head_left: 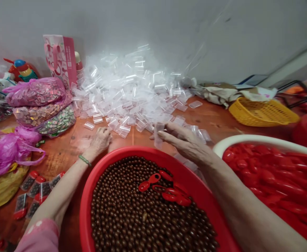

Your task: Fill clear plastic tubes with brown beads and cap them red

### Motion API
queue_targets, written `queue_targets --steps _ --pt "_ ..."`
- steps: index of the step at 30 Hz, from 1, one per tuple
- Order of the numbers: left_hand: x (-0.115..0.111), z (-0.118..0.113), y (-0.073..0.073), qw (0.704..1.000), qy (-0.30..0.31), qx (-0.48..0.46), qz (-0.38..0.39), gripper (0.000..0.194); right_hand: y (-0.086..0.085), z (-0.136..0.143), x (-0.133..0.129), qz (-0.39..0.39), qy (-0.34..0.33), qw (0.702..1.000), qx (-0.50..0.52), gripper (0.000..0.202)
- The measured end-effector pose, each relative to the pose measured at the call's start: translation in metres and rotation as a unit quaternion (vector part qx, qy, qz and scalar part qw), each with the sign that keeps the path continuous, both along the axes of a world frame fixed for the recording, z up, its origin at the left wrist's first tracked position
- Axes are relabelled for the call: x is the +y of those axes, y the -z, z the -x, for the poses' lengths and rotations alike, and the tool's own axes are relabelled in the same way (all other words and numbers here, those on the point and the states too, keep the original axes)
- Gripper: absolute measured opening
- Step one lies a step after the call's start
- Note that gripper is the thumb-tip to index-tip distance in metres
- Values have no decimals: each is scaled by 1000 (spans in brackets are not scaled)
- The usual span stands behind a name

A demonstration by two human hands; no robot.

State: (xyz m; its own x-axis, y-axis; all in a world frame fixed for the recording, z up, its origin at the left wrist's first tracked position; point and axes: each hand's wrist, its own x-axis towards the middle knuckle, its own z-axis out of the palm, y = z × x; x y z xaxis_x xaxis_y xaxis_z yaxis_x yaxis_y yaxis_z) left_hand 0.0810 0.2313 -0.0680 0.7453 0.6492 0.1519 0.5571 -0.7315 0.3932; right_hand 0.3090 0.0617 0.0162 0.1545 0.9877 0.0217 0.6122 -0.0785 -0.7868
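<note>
My right hand [183, 140] holds a clear plastic container [158, 135] upright between thumb and fingers, beyond the far rim of a red basin [116, 154]. Small round dark brown balls [132, 203] fill the basin, and several red plastic caps [173, 196] lie on top of them. To the left, my left hand [102, 139] rests by the table's clear containers with its fingers curled under; whatever they may hold is hidden. A green bead bracelet [85, 160] circles that wrist. Both hands are close to a large heap of empty clear containers [132, 91].
Filled containers with red caps [35, 189] lie at the left, near pink plastic bags [37, 92] of small packets. At the right stand a white tub [237, 140] of red caps and a yellow basket [263, 112]. A pink paper bag [60, 59] leans near the wall.
</note>
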Motion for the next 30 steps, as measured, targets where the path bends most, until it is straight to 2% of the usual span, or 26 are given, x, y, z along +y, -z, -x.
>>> queue_targets --steps 3,5,8,11,13,16,19,21,24,27,30 --pt "-5 8 -17 998 23 -31 51 33 -15 25 -21 6 -8 1000 27 40" --pt "-17 13 -34 993 43 -49 95 42 -19 42 -29 8 -41 999 24 36" --pt "-45 20 -61 980 91 -67 163 43 -14 60 -34 -26 -92 995 22 38" --pt "-71 28 -81 953 130 -124 244 40 -3 70 -34 -80 -86 992 43 45" --pt "-83 35 -88 937 150 -169 267 44 3 74 -34 -104 -81 990 46 45" --pt "-94 40 -91 944 174 -189 208 53 10 79 -36 -129 -99 987 19 48" --pt "-101 42 -88 957 185 -175 142 41 15 84 -39 -132 -109 985 -6 48" --pt "-105 46 -87 961 185 -164 124 32 15 84 -43 -109 -106 988 -13 46" --pt "-111 58 -93 969 173 -144 104 30 13 80 -55 -58 -94 994 -11 45" --pt "-116 72 -105 976 187 -64 89 28 8 72 -72 -6 -106 994 -29 48" --pt "-119 76 -113 972 217 73 60 20 8 63 -88 34 -134 987 -81 45"
